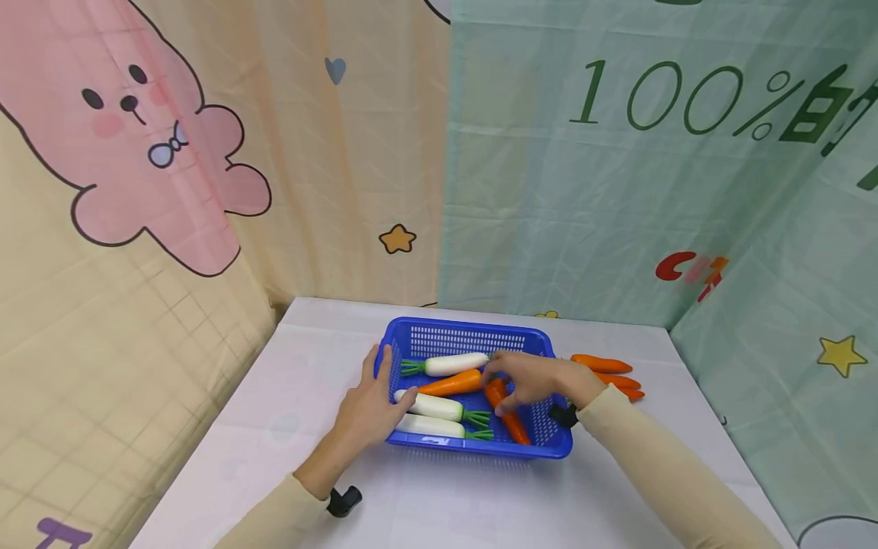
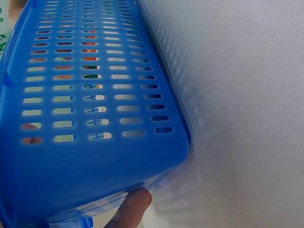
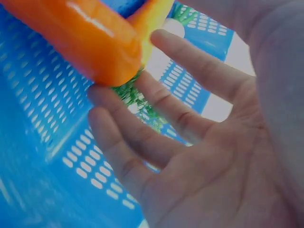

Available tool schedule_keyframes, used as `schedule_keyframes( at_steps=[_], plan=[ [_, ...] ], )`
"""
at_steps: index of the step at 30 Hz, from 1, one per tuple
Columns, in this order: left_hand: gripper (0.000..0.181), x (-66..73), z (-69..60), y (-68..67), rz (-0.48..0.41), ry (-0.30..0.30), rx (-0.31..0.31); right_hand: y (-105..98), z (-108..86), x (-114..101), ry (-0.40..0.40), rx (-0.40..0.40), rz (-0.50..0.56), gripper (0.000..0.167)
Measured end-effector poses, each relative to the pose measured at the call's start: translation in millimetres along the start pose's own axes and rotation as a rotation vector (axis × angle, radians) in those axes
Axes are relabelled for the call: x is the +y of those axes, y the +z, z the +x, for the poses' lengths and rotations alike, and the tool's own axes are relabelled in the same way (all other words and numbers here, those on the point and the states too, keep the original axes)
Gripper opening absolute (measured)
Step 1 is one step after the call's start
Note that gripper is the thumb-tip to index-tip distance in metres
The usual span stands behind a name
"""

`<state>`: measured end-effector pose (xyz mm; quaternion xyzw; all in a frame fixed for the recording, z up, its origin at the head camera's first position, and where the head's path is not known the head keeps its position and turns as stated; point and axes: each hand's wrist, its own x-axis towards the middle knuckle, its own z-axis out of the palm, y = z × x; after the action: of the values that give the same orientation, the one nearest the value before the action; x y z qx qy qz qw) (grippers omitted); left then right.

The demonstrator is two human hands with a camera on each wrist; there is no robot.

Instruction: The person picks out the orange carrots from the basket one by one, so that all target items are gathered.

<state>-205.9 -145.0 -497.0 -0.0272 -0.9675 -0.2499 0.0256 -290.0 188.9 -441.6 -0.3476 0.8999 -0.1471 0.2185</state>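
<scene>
A blue plastic basket (image 1: 480,451) holds three white radishes (image 1: 442,407) with green tops and two carrots. My left hand (image 1: 370,404) grips its left end, with the thumb over the rim and fingers along the outside; one fingertip (image 2: 137,197) touches the end wall in the left wrist view. My right hand (image 1: 531,377) reaches in over the right-hand carrot (image 1: 516,427). In the right wrist view, its spread, slightly bent fingers (image 3: 180,111) lie at the thick end of an orange carrot (image 3: 95,42). The other carrot (image 1: 453,383) lies between the radishes.
Three more carrots (image 1: 604,364) lie on the white table (image 1: 439,503) just right of the basket, partly hidden by my right forearm. Printed curtains (image 1: 343,191) hang behind the table and along both sides.
</scene>
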Motion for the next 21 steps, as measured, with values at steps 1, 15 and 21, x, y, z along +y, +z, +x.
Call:
schedule_keyframes(
  at_steps=[1, 15, 21],
  plan=[
    [0.102, -0.3, 0.0, 0.0, -0.003, 0.001, 0.002, 0, 1.3, -1, -0.02, 0.009, 0.016, 0.047],
    [0.102, -0.8, -0.6, 1.2, -0.022, 0.004, 0.004, 8, 12.2, -13, -0.113, 0.064, 0.146, 0.05],
    [0.101, -0.5, -0.2, -0.1, -0.035, 0.007, 0.006, 11, 13.6, -12, -0.123, 0.032, 0.208, 0.051]
  ],
)
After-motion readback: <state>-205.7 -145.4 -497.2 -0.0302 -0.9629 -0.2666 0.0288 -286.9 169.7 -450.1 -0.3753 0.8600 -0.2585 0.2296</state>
